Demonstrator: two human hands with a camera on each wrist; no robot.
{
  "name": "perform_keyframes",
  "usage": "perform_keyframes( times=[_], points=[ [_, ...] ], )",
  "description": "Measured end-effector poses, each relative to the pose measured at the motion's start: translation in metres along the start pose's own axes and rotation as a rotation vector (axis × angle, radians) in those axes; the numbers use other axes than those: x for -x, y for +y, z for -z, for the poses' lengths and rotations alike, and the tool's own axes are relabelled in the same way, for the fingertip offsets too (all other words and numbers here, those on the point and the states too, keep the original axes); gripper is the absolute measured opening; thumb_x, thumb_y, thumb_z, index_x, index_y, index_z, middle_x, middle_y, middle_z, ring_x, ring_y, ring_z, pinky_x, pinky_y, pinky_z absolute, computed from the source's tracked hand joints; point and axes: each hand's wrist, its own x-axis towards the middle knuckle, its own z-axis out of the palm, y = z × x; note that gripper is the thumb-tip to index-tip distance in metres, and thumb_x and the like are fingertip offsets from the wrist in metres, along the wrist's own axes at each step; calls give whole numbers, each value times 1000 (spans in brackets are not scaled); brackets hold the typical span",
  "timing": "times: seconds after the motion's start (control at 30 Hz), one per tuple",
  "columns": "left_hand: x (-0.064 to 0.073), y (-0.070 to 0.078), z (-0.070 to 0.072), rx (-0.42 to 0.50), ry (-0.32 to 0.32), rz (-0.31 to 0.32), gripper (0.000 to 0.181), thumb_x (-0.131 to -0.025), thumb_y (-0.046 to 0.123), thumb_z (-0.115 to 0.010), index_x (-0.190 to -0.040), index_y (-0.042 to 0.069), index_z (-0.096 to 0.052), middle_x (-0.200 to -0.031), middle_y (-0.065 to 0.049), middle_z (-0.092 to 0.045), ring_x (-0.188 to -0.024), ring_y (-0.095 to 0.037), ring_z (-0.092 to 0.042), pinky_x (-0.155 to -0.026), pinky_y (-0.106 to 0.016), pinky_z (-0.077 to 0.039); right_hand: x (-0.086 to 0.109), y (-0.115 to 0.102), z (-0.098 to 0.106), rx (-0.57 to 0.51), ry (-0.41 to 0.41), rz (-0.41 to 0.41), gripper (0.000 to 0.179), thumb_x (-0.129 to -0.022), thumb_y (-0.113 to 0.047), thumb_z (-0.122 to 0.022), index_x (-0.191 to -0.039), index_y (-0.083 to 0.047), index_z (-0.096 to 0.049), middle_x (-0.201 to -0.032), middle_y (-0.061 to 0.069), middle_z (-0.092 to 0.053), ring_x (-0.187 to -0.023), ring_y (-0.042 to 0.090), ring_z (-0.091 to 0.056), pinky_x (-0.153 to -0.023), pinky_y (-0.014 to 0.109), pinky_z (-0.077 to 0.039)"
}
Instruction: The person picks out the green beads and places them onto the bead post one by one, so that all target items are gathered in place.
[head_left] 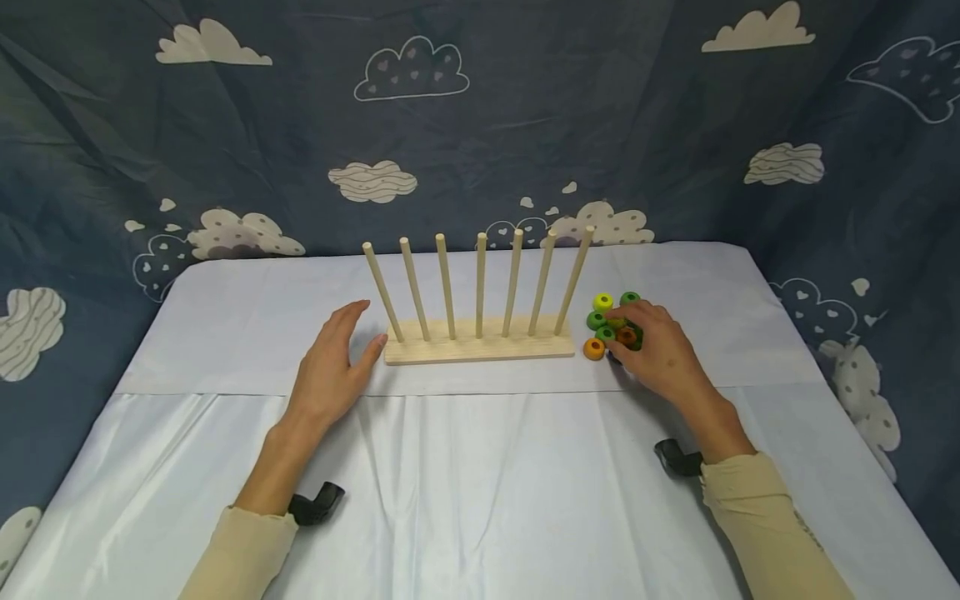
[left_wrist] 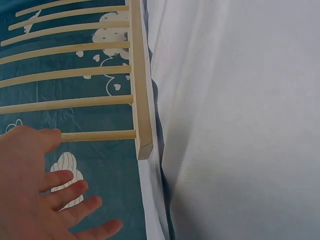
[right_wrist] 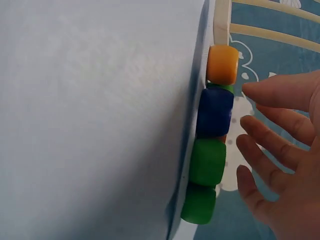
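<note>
A pale wooden stand [head_left: 480,352] with a row of several upright pegs sits near the back of the white table. Beside its left end is my left hand [head_left: 330,367], fingers extended and thumb close to the base; whether it touches is unclear. My right hand [head_left: 667,354] hovers over a cluster of beads to the right of the stand. In the right wrist view its fingers are slightly bent and apart from the beads, with nothing between them. An orange bead [right_wrist: 222,65], a blue bead [right_wrist: 215,112] and a green bead [right_wrist: 207,162] show there. A yellow bead [head_left: 603,302] lies at the back.
White cloth [head_left: 487,483] covers the table, with a seam running across it in front of the stand. A dark curtain [head_left: 495,125] printed with clouds hangs behind. Black wrist-worn devices [head_left: 317,504] are on both forearms.
</note>
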Motion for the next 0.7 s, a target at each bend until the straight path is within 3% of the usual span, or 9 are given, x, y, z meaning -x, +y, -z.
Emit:
perform_keyframes(
  times=[0.27,0.5,0.7],
  points=[
    [-2,2,-2,83,21,-28,56,-107,36,-58,-155,9,-46,-157,-15,-51,-147,-37,-48,-119,-60,-42,-3,3,-2,-18,-53,-36,45,-92,-2,-74,-136,-1,-63,-140,24,-58,-127,44,-52,-110,66,-48],
    [-3,3,-4,152,40,-51,51,-107,29,-60,-152,9,-49,-148,-16,-57,-138,-35,-55,-107,-56,-54,-4,4,-3,-33,-64,-41,44,-92,-3,-75,-134,-1,-64,-139,23,-60,-126,43,-53,-109,64,-49],
    [-6,3,-6,226,83,-80,47,-107,23,-60,-150,7,-52,-144,-16,-61,-135,-33,-58,-104,-55,-58,-5,5,-3,-27,-89,-56,44,-92,-5,-76,-134,-3,-64,-141,24,-60,-127,43,-52,-111,64,-48]
  ],
)
